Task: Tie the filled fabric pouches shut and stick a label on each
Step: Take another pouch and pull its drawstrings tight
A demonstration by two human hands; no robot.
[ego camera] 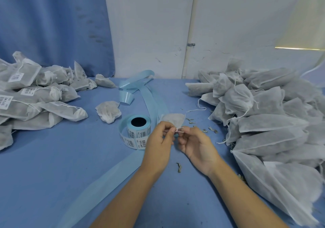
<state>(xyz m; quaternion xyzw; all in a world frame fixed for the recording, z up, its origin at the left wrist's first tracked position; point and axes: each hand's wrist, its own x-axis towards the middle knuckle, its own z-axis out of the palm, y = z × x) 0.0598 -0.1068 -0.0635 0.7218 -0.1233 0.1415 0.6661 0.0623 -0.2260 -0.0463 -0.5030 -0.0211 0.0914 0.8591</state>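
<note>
A filled white fabric pouch point(173, 118) lies on the blue table just beyond my hands. Its white drawstring point(179, 129) runs between my fingertips. My left hand point(161, 142) pinches one end of the string and my right hand point(195, 142) pinches the other, close together above the table. Just left of my left hand stands a roll of barcode labels point(136, 131) on blue backing. Part of the pouch's mouth is hidden behind my fingers.
A heap of labelled pouches point(29, 97) fills the left side. An unlabelled heap point(267, 115) fills the right. One loose pouch point(109, 111) lies behind the roll. Spent blue backing strip point(153, 102) trails across the table. Dried herb bits point(178, 167) lie scattered.
</note>
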